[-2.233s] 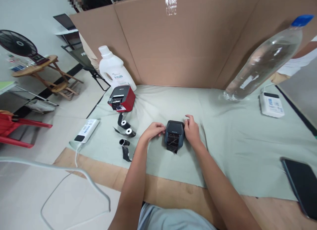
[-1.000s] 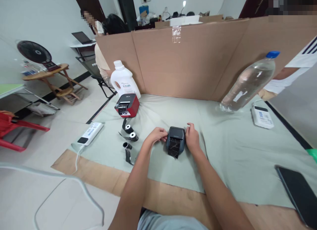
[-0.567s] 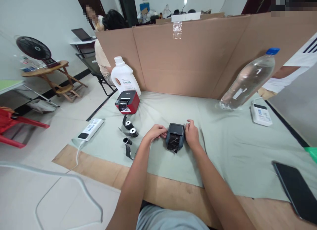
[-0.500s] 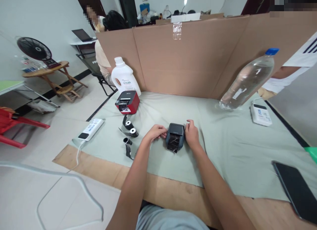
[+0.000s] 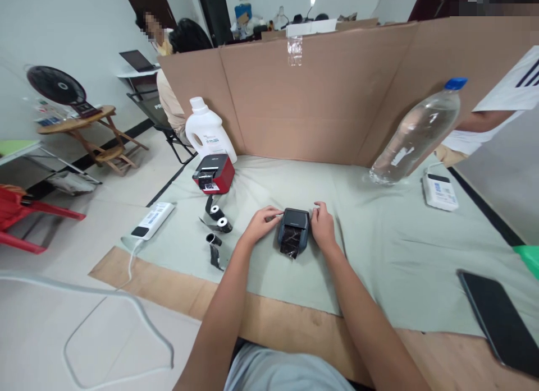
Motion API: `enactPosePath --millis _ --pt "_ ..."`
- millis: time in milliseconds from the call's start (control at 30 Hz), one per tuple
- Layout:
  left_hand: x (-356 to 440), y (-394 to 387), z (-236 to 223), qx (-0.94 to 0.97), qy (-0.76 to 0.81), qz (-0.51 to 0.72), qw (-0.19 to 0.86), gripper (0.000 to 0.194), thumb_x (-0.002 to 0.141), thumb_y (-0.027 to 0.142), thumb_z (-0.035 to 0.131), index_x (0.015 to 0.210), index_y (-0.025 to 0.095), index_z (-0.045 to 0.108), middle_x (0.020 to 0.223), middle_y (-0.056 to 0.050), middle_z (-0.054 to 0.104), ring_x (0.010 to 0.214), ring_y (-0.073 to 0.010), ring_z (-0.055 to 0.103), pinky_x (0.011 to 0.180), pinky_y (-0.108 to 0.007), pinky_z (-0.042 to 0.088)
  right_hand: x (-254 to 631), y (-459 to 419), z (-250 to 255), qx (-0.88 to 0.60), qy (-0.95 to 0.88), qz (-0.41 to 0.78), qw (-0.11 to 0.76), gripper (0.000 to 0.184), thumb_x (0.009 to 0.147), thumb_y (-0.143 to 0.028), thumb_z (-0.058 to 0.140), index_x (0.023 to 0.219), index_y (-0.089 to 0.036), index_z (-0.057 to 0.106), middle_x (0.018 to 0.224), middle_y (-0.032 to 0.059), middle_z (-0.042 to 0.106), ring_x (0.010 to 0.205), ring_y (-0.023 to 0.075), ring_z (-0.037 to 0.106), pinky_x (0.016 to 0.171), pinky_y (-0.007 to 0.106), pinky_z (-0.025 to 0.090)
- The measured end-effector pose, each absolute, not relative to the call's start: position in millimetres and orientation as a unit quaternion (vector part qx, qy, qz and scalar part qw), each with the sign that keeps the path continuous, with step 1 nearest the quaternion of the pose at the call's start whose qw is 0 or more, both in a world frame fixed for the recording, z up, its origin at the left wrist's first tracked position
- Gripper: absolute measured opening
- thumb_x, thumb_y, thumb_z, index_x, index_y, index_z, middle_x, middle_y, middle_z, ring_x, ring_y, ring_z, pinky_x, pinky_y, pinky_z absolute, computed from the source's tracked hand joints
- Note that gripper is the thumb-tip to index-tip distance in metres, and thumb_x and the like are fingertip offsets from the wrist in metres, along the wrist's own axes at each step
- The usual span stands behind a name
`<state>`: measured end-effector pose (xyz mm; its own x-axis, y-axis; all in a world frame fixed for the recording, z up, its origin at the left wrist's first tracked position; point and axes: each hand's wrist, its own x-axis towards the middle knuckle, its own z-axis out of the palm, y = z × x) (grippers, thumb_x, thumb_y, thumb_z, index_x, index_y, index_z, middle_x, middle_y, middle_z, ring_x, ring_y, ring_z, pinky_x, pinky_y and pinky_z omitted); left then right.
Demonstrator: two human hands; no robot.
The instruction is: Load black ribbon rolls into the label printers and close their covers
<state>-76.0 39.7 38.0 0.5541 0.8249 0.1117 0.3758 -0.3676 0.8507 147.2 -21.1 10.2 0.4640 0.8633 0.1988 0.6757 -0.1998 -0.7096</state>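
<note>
A small dark label printer (image 5: 296, 217) sits on the grey-green cloth between my hands, with a shiny black strip (image 5: 291, 240) hanging from its front. My left hand (image 5: 261, 225) is at the printer's left side, its fingers stretched out and their tips at the upper left edge. On the other side, my right hand (image 5: 323, 227) rests close against the right edge, index finger raised and the others partly bent; whether it touches the casing is hard to tell. Neither hand is wrapped around the printer. Several rolls of black label strip (image 5: 224, 225) lie left of my left hand.
A red and black printer (image 5: 224, 178) and a white jug (image 5: 210, 132) stand back left. White power strips (image 5: 154, 220) lie at both sides. A cardboard screen (image 5: 303, 99) spans the back, a large water bottle (image 5: 421, 133) leaning there. A phone (image 5: 499, 318) lies front right. Other people sit beyond.
My left fingers have straightened from a bent pose and shifted up along the printer's left edge. My right hand has come slightly closer to its side. The whole view has shifted a little.
</note>
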Motion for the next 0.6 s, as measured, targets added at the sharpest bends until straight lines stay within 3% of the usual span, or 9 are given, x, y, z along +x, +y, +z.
enactPosePath --millis 133,333,433,533,600 --pt "-71.4 41.4 31.3 0.768 0.385 0.289 0.422 0.037 0.095 0.035 0.059 0.127 0.020 0.073 0.124 -0.009 0.072 0.112 -0.0207 0.065 0.094 -0.027 0.049 147.6 -20.9 11.4 -0.765 -0.504 0.130 0.379 0.042 0.099 -0.030 0.032 0.129 -0.015 0.058 0.095 0.0142 0.074 0.083 0.0258 0.066 0.074 0.032 0.044" --pt "-75.2 47.3 26.6 0.749 0.407 0.268 0.449 0.054 0.091 0.037 0.066 0.141 0.020 0.062 0.117 -0.006 0.074 0.077 -0.0119 0.061 0.071 -0.022 0.046 147.0 -20.7 11.9 -0.771 -0.501 0.133 0.371 0.041 0.099 -0.029 0.033 0.129 -0.016 0.058 0.095 0.0145 0.074 0.083 0.0268 0.066 0.074 0.033 0.043" --pt "-78.5 48.4 27.7 0.747 0.375 0.262 0.481 0.058 0.088 0.037 0.070 0.143 0.022 0.061 0.130 -0.009 0.071 0.093 -0.0165 0.067 0.075 -0.024 0.048 147.1 -20.9 12.1 -0.768 -0.502 0.134 0.374 0.041 0.099 -0.030 0.033 0.129 -0.016 0.058 0.097 0.0144 0.074 0.085 0.0269 0.066 0.075 0.033 0.043" --pt "-79.4 48.5 28.9 0.737 0.351 0.258 0.517 0.061 0.086 0.035 0.073 0.145 0.022 0.059 0.146 -0.011 0.061 0.120 -0.0239 0.065 0.090 -0.027 0.051 147.5 -21.1 12.7 -0.768 -0.503 0.139 0.371 0.042 0.099 -0.031 0.032 0.129 -0.016 0.057 0.094 0.0139 0.074 0.084 0.0269 0.066 0.075 0.033 0.043" --pt "-78.8 48.7 28.7 0.726 0.350 0.253 0.535 0.062 0.088 0.035 0.071 0.146 0.021 0.056 0.149 -0.011 0.058 0.129 -0.0252 0.061 0.100 -0.031 0.050 147.8 -21.1 13.1 -0.768 -0.503 0.141 0.370 0.042 0.099 -0.031 0.032 0.129 -0.016 0.058 0.094 0.0140 0.074 0.084 0.0268 0.066 0.075 0.033 0.043"
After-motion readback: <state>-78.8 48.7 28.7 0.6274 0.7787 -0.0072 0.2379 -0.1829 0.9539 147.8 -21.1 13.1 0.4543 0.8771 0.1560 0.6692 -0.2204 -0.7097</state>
